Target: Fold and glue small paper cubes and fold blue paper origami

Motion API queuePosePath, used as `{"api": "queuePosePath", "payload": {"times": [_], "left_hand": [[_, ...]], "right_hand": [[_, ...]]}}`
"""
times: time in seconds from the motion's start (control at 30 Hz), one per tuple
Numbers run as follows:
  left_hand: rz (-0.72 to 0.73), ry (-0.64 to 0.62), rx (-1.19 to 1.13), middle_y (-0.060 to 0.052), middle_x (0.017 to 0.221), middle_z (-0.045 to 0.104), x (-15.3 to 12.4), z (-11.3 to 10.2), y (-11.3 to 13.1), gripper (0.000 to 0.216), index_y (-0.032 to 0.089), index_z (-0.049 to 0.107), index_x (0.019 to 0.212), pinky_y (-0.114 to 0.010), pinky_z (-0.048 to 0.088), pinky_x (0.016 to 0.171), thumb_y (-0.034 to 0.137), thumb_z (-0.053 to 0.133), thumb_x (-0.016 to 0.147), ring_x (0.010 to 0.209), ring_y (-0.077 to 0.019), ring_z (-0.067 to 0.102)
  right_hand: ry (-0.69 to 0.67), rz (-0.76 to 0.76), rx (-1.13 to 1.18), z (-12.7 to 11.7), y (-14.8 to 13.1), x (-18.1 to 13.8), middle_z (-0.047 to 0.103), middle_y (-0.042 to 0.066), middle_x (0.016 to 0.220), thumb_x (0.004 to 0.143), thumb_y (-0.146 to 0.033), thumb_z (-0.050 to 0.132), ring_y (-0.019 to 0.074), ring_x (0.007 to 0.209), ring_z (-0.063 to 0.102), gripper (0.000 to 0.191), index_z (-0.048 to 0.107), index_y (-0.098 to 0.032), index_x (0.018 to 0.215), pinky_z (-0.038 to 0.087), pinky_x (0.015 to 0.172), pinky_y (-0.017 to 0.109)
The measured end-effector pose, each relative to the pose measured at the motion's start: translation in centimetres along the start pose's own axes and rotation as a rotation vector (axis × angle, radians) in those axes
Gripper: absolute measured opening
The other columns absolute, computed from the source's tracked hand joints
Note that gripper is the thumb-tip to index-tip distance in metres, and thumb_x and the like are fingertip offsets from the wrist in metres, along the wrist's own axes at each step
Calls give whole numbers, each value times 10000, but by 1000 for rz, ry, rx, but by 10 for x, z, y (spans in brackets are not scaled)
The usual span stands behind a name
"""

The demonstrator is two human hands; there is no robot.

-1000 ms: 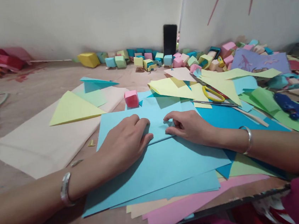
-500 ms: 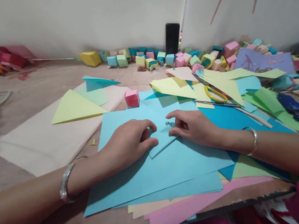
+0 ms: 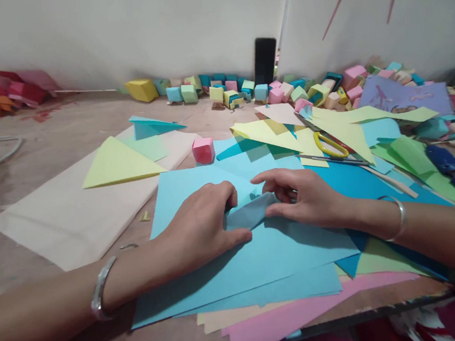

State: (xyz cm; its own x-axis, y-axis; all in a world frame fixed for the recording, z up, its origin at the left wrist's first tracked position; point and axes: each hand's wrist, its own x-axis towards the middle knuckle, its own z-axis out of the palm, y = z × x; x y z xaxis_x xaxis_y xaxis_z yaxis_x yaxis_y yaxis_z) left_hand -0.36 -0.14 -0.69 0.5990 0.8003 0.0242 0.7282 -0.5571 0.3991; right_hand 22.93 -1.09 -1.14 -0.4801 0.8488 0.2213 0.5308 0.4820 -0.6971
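A small folded piece of light blue paper [image 3: 250, 213] is tilted up between my two hands, above larger light blue sheets [image 3: 222, 279]. My left hand [image 3: 200, 219] has its curled fingers behind the paper's left end and its thumb along the front lower edge. The right end is pinched between the thumb and fingers of my right hand [image 3: 295, 193]. Just behind the fold lies a tiny curled blue scrap [image 3: 254, 193]. A pink paper cube [image 3: 203, 150] stands beyond my left hand.
Yellow-handled scissors [image 3: 333, 146] lie among cut paper on the right, with a blue glue gun [image 3: 452, 166] farther out. Small paper cubes [image 3: 189, 93] and a black phone [image 3: 265, 60] stand along the wall. A yellow folded sheet [image 3: 121, 162] rests on white paper [image 3: 49, 221].
The blue paper's near edge has been lifted from lying flat and now tilts upward. My left thumb has moved right and nearer to me along it. The view has shifted slightly.
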Motion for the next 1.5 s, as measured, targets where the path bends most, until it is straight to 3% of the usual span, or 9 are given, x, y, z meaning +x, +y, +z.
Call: {"api": "queuePosePath", "payload": {"times": [0.13,0.27,0.47,0.57,0.67,0.83,1.0,1.27,1.5], "left_hand": [[-40,96,-87,11,781,589,-3,-1,5,215,221,441,882,-290,398,580,268,626,783,665,-168,538],[5,237,-229,-27,911,648,-2,-6,9,168,212,512,965,-305,483,694,259,584,820,791,-173,599],[-23,-10,-520,-56,1056,710,2,-14,11,272,219,623,1103,-322,538,733,388,548,903,925,-215,667],[-95,-139,-761,-111,1031,719,0,-12,9,405,209,563,1245,-335,546,664,446,352,993,847,-212,685],[-211,-152,-864,-93,865,716,0,-8,8,377,178,611,1133,-296,502,572,447,406,967,700,-185,644],[-282,-31,-806,23,691,623,3,-10,10,108,178,639,809,-211,427,550,280,603,812,612,-121,538],[-220,15,-704,42,655,590,6,-15,11,105,171,649,687,-198,405,584,219,606,769,621,-111,496],[-233,34,-664,66,545,503,4,-13,11,125,171,636,662,-190,315,459,232,613,769,487,-82,393],[-160,109,-582,39,671,698,3,-15,17,151,215,776,746,-197,408,535,180,630,725,586,-121,555]], "right_hand": [[-35,106,247,-1,-3,-3,673,-21,716,802,-185,687,49,474,519,84,722,-169,876,417,448,179],[31,121,445,1,-4,-3,714,4,776,813,-194,682,93,567,651,77,731,-166,864,540,531,208],[184,-78,242,2,-1,-3,756,21,851,843,-126,646,130,774,709,127,743,-174,910,569,691,240],[246,-191,118,2,1,-3,766,19,893,863,-99,614,133,827,707,175,742,-190,941,567,758,262],[233,-263,100,2,3,-2,766,14,860,883,-127,611,123,783,700,173,740,-203,969,563,721,248],[172,-340,113,3,6,-1,761,39,901,865,-111,615,130,809,691,220,723,-199,1035,550,705,242],[104,-424,135,2,12,1,743,71,961,863,-83,593,143,878,674,265,692,-177,1090,533,728,266],[190,-539,-108,1,8,4,585,47,844,859,-175,663,148,776,549,88,745,-205,846,454,694,316],[213,-358,11,7,3,0,553,93,1189,828,-203,703,217,1065,553,35,729,-224,834,513,773,344]]}}
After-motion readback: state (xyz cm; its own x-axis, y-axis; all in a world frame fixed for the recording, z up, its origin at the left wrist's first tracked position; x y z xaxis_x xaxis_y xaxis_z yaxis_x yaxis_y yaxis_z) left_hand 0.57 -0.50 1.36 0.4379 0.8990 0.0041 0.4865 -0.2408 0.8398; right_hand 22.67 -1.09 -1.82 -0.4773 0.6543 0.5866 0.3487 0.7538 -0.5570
